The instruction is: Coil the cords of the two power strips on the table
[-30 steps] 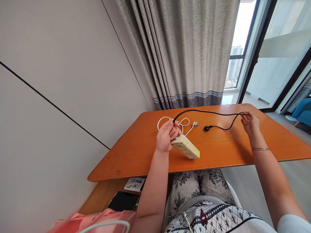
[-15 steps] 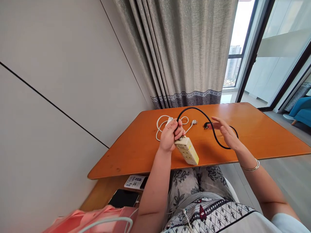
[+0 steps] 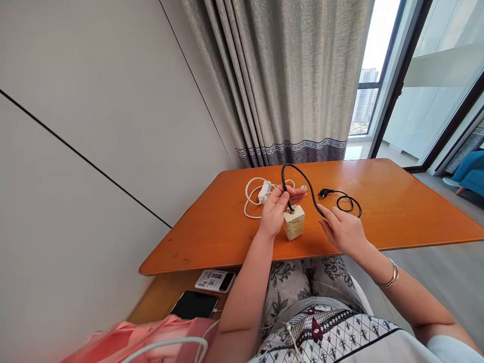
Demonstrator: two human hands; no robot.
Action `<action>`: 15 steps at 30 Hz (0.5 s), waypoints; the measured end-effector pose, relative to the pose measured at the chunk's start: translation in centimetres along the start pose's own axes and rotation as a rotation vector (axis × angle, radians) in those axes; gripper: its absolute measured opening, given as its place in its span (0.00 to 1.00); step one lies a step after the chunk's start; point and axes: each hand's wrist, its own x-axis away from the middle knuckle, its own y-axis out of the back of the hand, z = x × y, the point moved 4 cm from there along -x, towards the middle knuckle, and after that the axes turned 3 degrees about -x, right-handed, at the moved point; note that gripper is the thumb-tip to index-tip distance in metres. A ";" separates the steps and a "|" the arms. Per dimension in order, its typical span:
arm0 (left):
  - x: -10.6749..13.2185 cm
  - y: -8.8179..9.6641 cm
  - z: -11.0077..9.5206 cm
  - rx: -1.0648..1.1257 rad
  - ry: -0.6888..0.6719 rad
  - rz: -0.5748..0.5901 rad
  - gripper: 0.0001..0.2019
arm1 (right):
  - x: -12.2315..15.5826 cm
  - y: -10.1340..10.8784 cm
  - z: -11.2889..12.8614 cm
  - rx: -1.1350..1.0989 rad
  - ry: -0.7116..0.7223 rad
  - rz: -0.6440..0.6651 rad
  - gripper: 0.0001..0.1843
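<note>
A cream power strip (image 3: 295, 224) hangs or stands on end near the table's front edge; I cannot tell if it touches the wood. Its black cord (image 3: 301, 171) leaves the top and arches up between my hands. My left hand (image 3: 275, 212) pinches the cord just above the strip, thumb and forefinger closed, other fingers stretched out. Further along, my right hand (image 3: 344, 229) has its fingers closed on the cord. Beyond it the cord loops on the table and ends in a black plug (image 3: 325, 193).
Behind my left hand, a white power strip (image 3: 264, 192) lies with its coiled white cord (image 3: 247, 201) on the orange-brown table (image 3: 219, 227). Lower left are a phone (image 3: 194, 305), a white device (image 3: 215, 280) and pink cloth (image 3: 151, 343). A curtain (image 3: 295, 75) hangs beyond the table.
My right hand has moved left and down and closed on the cord; it was open before. The cream strip has swung more upright and away from me. The black cord's far loop has shifted.
</note>
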 end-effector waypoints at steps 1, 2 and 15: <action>0.1 -0.5 0.1 -0.017 -0.010 0.020 0.20 | -0.4 0.4 0.4 0.005 0.044 -0.007 0.20; 0.2 -0.9 0.2 -0.035 -0.023 0.037 0.20 | -0.7 0.8 0.8 0.002 0.089 -0.004 0.19; 1.9 -2.7 0.7 -0.170 0.135 0.207 0.23 | -5.7 4.1 -0.1 -0.412 0.105 0.153 0.19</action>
